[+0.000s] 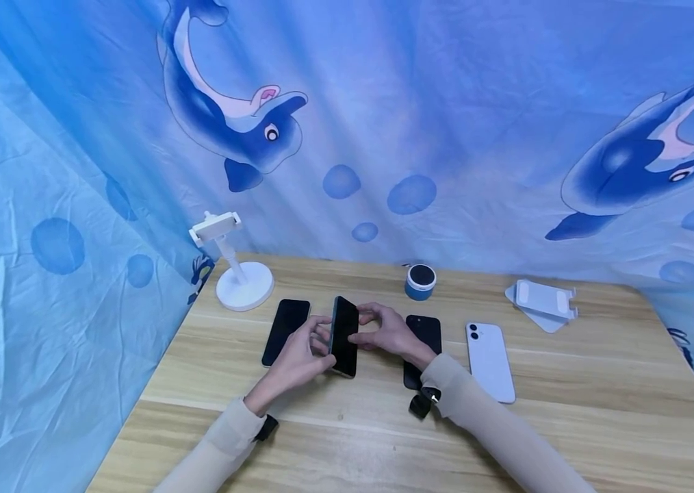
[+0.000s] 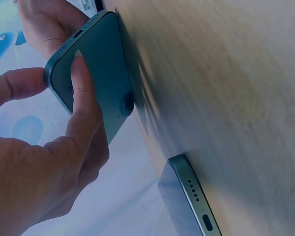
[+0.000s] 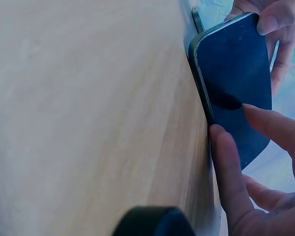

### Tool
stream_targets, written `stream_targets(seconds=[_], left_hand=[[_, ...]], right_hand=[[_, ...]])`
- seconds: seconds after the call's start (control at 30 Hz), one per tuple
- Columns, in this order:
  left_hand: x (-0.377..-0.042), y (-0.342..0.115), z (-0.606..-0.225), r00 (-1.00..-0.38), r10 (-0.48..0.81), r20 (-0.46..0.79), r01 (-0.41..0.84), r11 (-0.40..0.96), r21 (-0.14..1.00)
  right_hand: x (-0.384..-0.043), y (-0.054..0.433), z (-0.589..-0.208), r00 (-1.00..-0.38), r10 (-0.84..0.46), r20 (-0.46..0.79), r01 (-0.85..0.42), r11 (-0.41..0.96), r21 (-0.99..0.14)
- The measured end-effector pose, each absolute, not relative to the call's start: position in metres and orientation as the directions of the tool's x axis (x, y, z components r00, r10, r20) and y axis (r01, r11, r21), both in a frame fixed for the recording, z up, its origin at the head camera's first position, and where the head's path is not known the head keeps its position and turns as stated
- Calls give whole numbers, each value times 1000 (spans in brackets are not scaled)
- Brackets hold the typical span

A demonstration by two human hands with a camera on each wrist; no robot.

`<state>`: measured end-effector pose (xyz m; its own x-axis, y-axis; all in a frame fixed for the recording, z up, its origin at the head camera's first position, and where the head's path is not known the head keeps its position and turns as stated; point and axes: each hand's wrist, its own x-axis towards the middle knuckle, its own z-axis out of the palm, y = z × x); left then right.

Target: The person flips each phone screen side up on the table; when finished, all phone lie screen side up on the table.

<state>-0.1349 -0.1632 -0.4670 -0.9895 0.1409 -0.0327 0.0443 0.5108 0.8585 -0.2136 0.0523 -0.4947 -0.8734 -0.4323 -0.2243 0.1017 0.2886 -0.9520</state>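
Between my two hands a smartphone [image 1: 344,335] is tilted up on its long side, black screen toward the right. Its teal back [image 2: 105,64] and a camera lens show in the left wrist view. My left hand [image 1: 299,356] grips it near one end, thumb at the corner and fingers along the back. From the other side my right hand [image 1: 387,332] pinches it, thumb on the dark screen [image 3: 236,64] and a finger at the lower edge. Another phone [image 1: 286,331], dark screen up, lies left of my left hand.
Under my right wrist lies a black phone [image 1: 424,332], with a white phone [image 1: 491,363] to its right. A white phone stand [image 1: 245,287] stands back left, a small blue speaker [image 1: 419,283] back centre, a folded white stand [image 1: 544,301] back right. A blue curtain hangs behind.
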Motion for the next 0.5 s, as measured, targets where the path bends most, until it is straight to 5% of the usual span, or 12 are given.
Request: stream_targets(seconds=[0.5], left_hand=[[-136, -167, -472, -993, 101, -64, 6, 577, 817]], right_hand=[[-207, 48, -491, -907, -362, -216, 53, 410, -911]])
